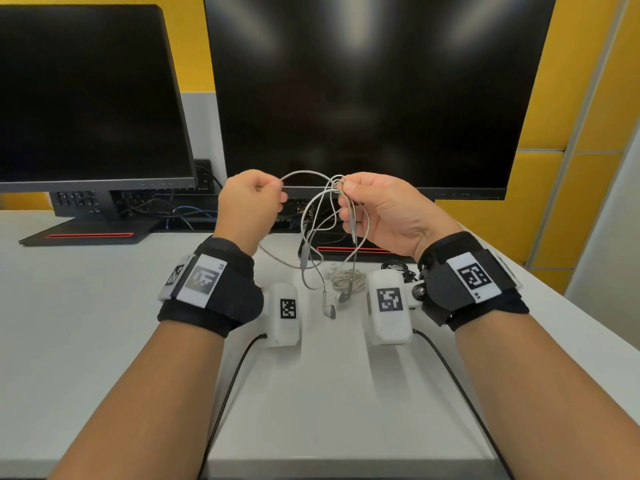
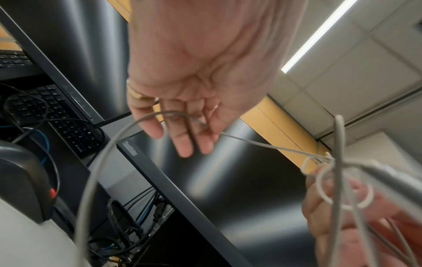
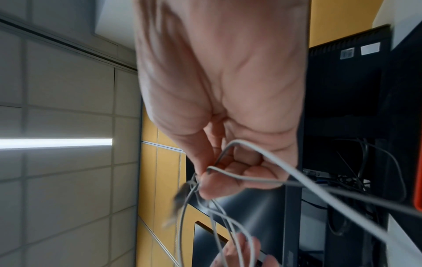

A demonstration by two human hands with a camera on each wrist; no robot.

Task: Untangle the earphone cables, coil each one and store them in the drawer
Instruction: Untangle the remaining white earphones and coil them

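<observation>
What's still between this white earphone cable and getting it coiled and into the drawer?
The tangle itself: the white earphone cable is knotted in loops at the right hand, while the left hand pinches one strand out sideways. Its earbuds dangle to the table. No drawer shows in any view.

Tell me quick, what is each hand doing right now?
Left hand: closed, pinching one strand of the white earphone cable.
Right hand: closed, pinching the knotted part of the same cable, loops and earbuds dangling below.

An office: two monitors (image 1: 367,95) on a white desk (image 1: 86,306), yellow wall panels (image 1: 540,209).
</observation>
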